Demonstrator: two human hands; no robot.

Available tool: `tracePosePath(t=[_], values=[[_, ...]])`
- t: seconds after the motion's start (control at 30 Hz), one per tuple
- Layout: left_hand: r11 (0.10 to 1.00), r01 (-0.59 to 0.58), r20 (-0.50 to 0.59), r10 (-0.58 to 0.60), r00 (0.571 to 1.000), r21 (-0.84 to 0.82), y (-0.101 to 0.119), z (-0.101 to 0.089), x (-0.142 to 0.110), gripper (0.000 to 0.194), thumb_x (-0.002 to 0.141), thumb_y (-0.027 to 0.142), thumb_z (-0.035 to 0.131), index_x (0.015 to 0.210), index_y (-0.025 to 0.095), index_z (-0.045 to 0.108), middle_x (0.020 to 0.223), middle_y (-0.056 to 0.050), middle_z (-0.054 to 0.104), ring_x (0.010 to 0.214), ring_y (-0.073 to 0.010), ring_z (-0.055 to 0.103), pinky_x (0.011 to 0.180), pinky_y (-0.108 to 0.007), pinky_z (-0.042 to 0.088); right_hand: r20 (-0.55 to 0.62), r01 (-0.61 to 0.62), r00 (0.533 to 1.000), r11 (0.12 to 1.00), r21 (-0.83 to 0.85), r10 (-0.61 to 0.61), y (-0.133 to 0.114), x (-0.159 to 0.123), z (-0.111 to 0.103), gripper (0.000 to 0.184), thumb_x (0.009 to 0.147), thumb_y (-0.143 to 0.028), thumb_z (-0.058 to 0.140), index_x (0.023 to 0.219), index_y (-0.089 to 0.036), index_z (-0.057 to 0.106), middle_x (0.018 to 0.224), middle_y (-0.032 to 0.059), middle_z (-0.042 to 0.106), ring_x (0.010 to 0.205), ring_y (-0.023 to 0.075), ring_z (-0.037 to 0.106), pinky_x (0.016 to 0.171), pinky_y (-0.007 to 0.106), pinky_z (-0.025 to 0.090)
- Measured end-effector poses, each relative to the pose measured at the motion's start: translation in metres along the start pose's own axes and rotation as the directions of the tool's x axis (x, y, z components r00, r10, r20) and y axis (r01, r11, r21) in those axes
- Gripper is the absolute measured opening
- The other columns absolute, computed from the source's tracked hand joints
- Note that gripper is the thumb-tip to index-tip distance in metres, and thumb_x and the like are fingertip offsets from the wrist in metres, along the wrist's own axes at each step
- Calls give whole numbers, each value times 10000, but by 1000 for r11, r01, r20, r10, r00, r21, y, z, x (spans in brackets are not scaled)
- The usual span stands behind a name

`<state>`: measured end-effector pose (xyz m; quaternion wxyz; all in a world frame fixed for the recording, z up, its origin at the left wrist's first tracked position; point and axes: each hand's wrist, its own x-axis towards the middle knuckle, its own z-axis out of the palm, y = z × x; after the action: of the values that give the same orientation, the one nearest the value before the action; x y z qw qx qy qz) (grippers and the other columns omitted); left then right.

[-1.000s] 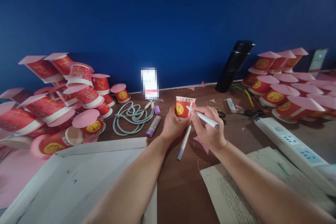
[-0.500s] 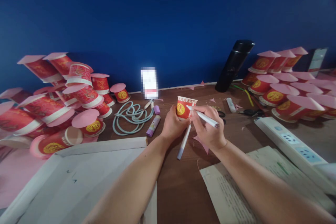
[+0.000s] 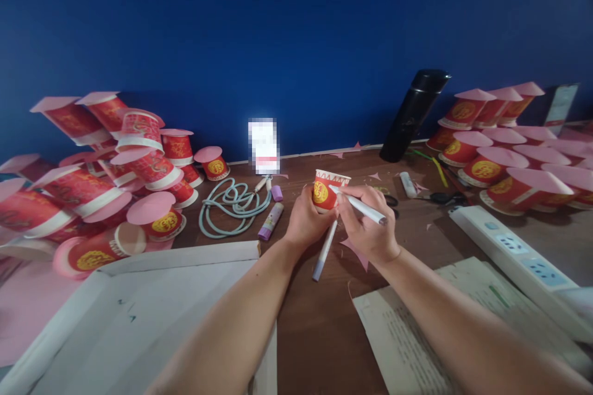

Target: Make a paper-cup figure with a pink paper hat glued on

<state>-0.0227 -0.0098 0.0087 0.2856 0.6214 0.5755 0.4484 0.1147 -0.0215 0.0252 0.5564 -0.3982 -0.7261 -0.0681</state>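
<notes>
A red paper cup [image 3: 327,192] with a gold emblem and a white zigzag band near its rim is held by my left hand [image 3: 304,220], fingers closed around its left side and base. My right hand [image 3: 373,228] is closed on a white marker pen [image 3: 364,207], whose tip meets the cup wall just below the band. Beneath the hands a thin pen-like stick [image 3: 325,251] with a grey end lies on the table. Pink paper scraps [image 3: 356,253] lie beside it. The cup's underside is hidden by my fingers.
Red cups with pink paper discs [image 3: 143,166] are heaped at left, and more [image 3: 504,157] stand at right. A coiled cable [image 3: 231,210], purple glue stick [image 3: 270,221], black flask [image 3: 412,117], power strip [image 3: 514,253], papers [image 3: 398,345] and white box lid [image 3: 139,315] surround the hands.
The cup has turned very slightly in my left hand and shifted a little to the right. The pen stays against its wall, and everything else looks the same.
</notes>
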Motion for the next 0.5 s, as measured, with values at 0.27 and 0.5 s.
tracePosePath(t=[0.27, 0.5], values=[[1000, -3, 5, 3, 1000, 12, 1, 0, 0, 463, 669, 322, 724, 1070, 183, 538, 1035, -93, 676, 941, -236, 640, 821, -331, 477, -3, -1, 1000, 1000, -1, 1, 0, 0, 0, 113, 830, -193, 623, 942, -206, 615, 864, 33, 695, 804, 179, 629, 798, 347, 474], [1000, -16, 2, 16, 1000, 4, 0, 1, 1, 459, 679, 338, 718, 1070, 177, 540, 1042, -97, 672, 941, -236, 640, 816, -330, 477, -14, -9, 1000, 1000, -8, 8, -1, 0, 0, 106, 832, -192, 620, 937, -206, 615, 863, 30, 696, 793, 176, 632, 796, 349, 472]])
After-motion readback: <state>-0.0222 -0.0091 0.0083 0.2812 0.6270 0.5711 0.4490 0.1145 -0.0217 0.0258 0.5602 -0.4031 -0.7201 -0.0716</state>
